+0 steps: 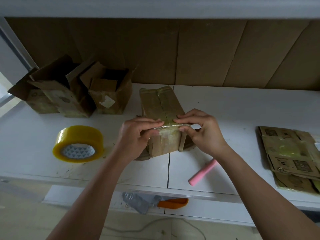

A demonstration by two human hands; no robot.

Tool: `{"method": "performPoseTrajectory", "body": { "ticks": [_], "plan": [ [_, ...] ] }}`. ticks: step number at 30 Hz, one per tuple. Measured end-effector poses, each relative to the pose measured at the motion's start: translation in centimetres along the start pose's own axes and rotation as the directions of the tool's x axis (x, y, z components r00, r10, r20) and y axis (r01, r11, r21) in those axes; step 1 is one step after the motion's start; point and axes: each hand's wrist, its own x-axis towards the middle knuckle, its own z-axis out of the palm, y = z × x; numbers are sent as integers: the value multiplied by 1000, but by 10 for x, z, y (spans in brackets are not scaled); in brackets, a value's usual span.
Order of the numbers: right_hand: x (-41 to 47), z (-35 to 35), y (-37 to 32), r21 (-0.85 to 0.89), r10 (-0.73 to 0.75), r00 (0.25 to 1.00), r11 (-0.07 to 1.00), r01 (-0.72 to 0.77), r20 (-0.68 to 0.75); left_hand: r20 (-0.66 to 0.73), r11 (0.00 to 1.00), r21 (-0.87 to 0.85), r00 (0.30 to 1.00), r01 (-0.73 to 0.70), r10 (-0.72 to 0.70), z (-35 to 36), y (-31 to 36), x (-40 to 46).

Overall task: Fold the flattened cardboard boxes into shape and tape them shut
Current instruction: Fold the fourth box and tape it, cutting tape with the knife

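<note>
A folded cardboard box [162,118] stands in the middle of the white tabletop [225,110], its long top running away from the person, with a strip of clear tape [168,134] along the centre seam and down over the near end face. Both hands meet at the near top edge of the box. The left hand [138,135] grips the left side of that edge: its fingers [152,122] curl over the top and the thumb lies against the front face, pinching the taped edge. The right hand [200,130] mirrors it on the right side, fingers [183,120] laid on the top and the thumb pressed to the front just under the edge. The fingertips of the two hands nearly touch above the seam.

A roll of yellow tape [78,143] lies on the tabletop to the left of the box, well apart from it. Three open-topped boxes [72,94] stand at the far left. A pink cutter [204,172] lies near the front edge under the right wrist, and a stack of flattened boxes [290,158] lies at the right
</note>
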Motion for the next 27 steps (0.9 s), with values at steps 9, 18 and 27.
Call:
{"method": "performPoseTrajectory", "body": {
  "ticks": [9,18,27],
  "plan": [
    [9,-46,5,244,239,830,882,-402,504,392,990,11,911,139,-132,-33,-8,4],
    [6,-29,13,348,205,921,881,-321,331,320,962,-165,934,217,-156,-29,-5,5],
    [-11,-7,10,200,80,995,976,-89,54,122,968,-191,982,163,-141,-13,-4,-4]
  ]
}}
